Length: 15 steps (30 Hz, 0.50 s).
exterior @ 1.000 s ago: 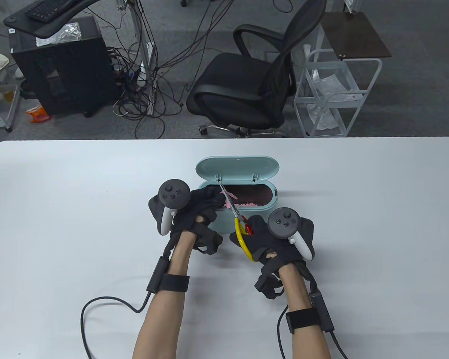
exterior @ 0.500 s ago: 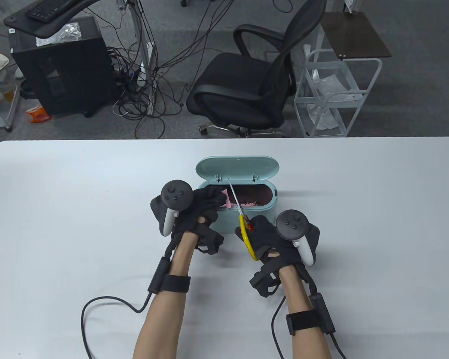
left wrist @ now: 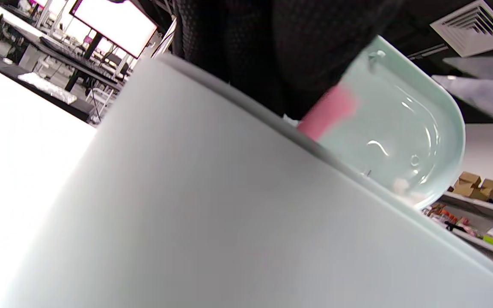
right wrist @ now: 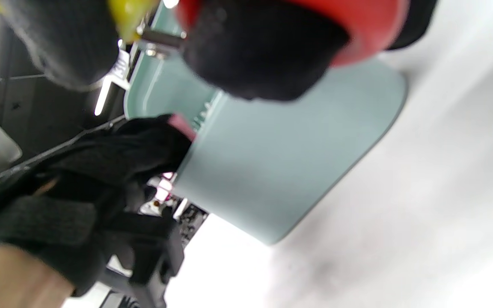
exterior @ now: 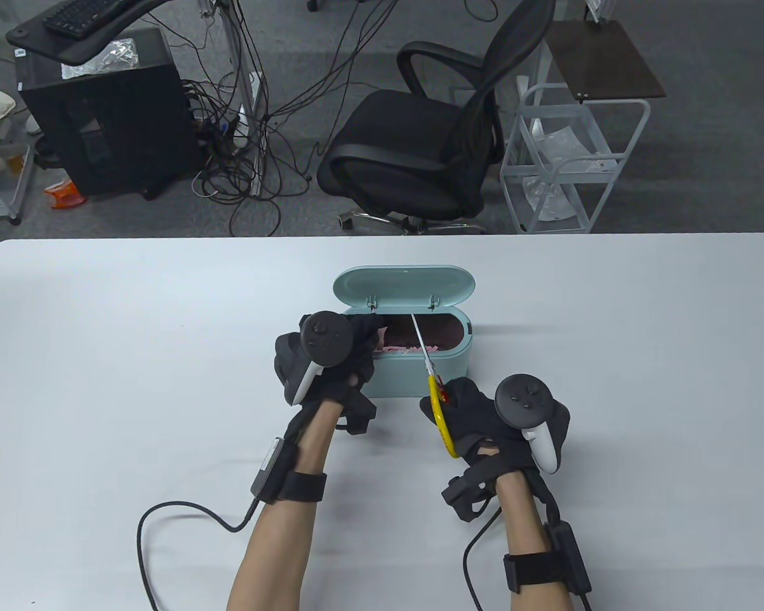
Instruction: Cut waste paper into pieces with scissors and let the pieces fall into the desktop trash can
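Note:
A mint-green desktop trash can stands mid-table with its lid tipped open at the back; pink paper pieces lie inside. My left hand sits at the can's left end and pinches a pink paper strip over the opening. My right hand grips the scissors by their yellow and red handles, just in front of the can's right half. The blades point up over the opening and look closed. The can wall fills the right wrist view.
The white table spreads wide on both sides of the can. Glove cables trail off my wrists toward the front edge. Beyond the table's far edge stand an office chair and a white wire cart.
My right hand has drawn back to the right with the scissors, and the blades have swung right across the opening. My left hand has shifted right and lower over the can's left end.

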Tool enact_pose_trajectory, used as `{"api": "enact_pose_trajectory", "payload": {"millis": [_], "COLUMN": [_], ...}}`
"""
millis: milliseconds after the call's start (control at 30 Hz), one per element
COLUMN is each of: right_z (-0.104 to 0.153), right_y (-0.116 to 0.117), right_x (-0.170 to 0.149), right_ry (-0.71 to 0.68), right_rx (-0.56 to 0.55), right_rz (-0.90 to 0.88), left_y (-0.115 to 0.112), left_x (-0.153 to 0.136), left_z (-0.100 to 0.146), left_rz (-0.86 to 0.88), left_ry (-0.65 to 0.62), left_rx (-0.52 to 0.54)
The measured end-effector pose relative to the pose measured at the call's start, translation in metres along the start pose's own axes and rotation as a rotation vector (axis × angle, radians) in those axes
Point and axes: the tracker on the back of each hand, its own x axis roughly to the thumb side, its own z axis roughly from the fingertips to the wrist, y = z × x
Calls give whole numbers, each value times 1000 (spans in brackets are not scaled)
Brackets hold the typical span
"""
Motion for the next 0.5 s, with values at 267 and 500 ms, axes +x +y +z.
{"api": "enact_pose_trajectory", "payload": {"millis": [267,500], "right_z": [2,10], "right_y": [-1,-2], "right_x": [2,8], "right_ry": [-15,-51], "right_rx": [13,10], "right_rz": [1,5], "left_y": [10,41], "left_x": [4,-13], "left_z": [14,52], "left_rz": [-128,-226], "left_ry": [-75,-157], "left_rx": [-21,5]}}
